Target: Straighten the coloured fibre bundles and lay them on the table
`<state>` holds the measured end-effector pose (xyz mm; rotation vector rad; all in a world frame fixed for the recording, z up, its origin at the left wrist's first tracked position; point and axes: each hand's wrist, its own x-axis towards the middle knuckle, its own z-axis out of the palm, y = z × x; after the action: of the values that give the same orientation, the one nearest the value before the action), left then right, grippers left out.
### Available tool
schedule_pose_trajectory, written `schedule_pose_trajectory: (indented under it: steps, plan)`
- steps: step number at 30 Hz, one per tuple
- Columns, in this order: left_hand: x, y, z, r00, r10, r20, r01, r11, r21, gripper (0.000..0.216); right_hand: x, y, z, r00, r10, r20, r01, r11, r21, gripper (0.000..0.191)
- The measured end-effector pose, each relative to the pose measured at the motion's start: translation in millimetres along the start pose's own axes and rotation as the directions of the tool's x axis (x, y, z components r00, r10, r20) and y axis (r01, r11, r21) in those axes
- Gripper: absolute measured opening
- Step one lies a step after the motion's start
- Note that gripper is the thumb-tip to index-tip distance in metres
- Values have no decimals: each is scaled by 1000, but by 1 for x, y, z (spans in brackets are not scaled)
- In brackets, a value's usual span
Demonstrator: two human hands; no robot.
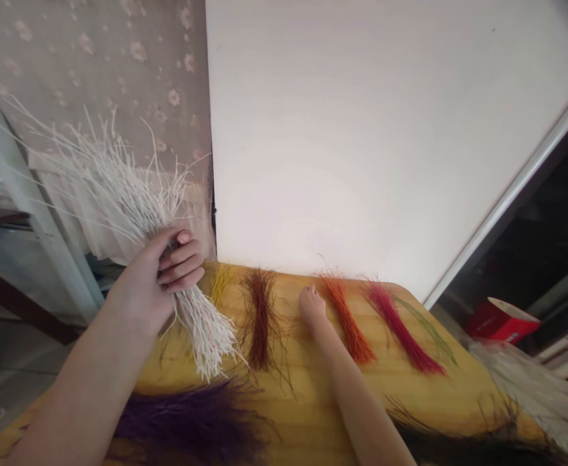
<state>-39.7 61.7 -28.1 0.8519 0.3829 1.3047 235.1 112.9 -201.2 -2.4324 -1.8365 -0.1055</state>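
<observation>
My left hand (177,265) is closed around the middle of a thick bundle of white fibre strands (210,336). The strands fan out loosely above the fist, and their lower ends hang over the table. Small and curled, my right hand (311,304) is at the far part of the yellow tabletop (307,388), between a brown strand bundle (259,317) and an orange strand bundle (349,317). Whatever its fingers may hold is hidden. Yellow strands (221,281) lie partly behind the white bundle.
A magenta bundle (405,323) and thin green strands (429,330) lie at the right. Nearer are a purple bundle (186,421) and a black one (473,446). A white panel (361,129) stands behind the table. A red container (502,320) and clear plastic (531,382) are at the right.
</observation>
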Motion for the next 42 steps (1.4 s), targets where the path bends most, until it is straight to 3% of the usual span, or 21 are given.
schedule_pose_trajectory:
  steps: [7,12,20,24,28,31,35,38,42]
  plan:
    - [3,-4,-3,1000,-6,17,6,1000,10,43,6,12,-10,999,52,0,-52,997,55,32]
    - [2,-5,0,1000,-28,9,28,1000,5,43,5,6,-3,998,59,-35,-54,989,135,30]
    - [2,-7,-2,999,-30,23,30,999,13,39,7,3,8,989,125,-75,-86,915,394,29]
    - [5,-8,-3,999,-28,35,27,999,38,38,12,17,-9,987,151,-50,-88,782,616,27]
    - [9,-18,-4,998,-24,60,19,997,78,30,8,20,-54,990,105,-98,27,540,841,24]
    - [9,-36,-2,995,-51,91,35,985,167,21,-13,2,-91,979,25,-200,182,313,932,23]
    - [4,-64,8,992,-88,92,48,930,364,29,-55,-35,-123,943,-53,-330,333,66,941,22]
    - [1,-78,15,999,-5,53,-20,883,469,32,-78,-53,-132,917,-48,-396,397,0,918,16]
    - [3,-83,12,999,10,45,-33,837,547,38,-87,-59,-132,873,-46,-486,488,38,872,6]
